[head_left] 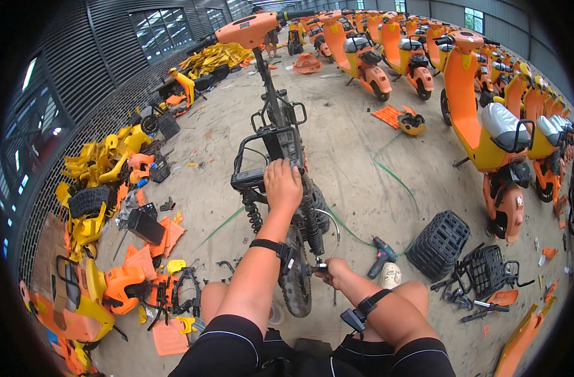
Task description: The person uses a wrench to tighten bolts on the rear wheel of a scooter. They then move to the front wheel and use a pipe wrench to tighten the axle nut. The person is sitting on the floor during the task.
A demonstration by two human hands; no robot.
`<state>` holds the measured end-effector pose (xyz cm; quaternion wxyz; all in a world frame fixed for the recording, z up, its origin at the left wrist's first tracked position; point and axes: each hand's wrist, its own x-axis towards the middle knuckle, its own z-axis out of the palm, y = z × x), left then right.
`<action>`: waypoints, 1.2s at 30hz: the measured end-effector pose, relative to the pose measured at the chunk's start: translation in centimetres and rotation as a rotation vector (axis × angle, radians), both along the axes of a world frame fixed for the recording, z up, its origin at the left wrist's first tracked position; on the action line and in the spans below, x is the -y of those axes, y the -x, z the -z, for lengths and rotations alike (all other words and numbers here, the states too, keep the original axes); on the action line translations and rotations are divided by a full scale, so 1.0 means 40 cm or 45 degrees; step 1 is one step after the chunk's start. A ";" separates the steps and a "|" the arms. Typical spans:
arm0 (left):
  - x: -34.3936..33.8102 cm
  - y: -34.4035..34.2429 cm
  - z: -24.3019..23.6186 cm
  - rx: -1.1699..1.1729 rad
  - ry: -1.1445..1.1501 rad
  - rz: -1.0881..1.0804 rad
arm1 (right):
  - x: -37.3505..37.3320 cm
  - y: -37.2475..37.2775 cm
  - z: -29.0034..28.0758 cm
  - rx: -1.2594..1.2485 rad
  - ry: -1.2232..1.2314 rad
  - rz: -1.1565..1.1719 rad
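Observation:
A stripped scooter frame (287,147) stands before me, bare black metal with an orange handlebar cover (248,29) at its far end. My left hand (282,182) lies flat on the rear of the frame, fingers stretched forward. Below it are the black shock absorbers (313,223) and the rear wheel (296,283). Down at the right side of that wheel, near its hub, my right hand (332,270) is closed around something small; a bit of bright metal shows at the fingertips. A thin cable (334,227) curves down toward this hand.
A cordless drill (382,256) lies right of the wheel, beside black baskets (439,245) and loose metal parts. Yellow and orange panels (102,166) are heaped at left. Orange scooters (472,119) fill the right and back. A green strap (397,179) crosses the floor.

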<state>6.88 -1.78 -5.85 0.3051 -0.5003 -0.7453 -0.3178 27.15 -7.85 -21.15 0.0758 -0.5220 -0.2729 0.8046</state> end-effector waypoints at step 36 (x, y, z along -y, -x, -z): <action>0.034 0.024 0.011 -0.144 0.025 0.102 | 0.033 0.056 0.025 -0.009 -0.020 -0.077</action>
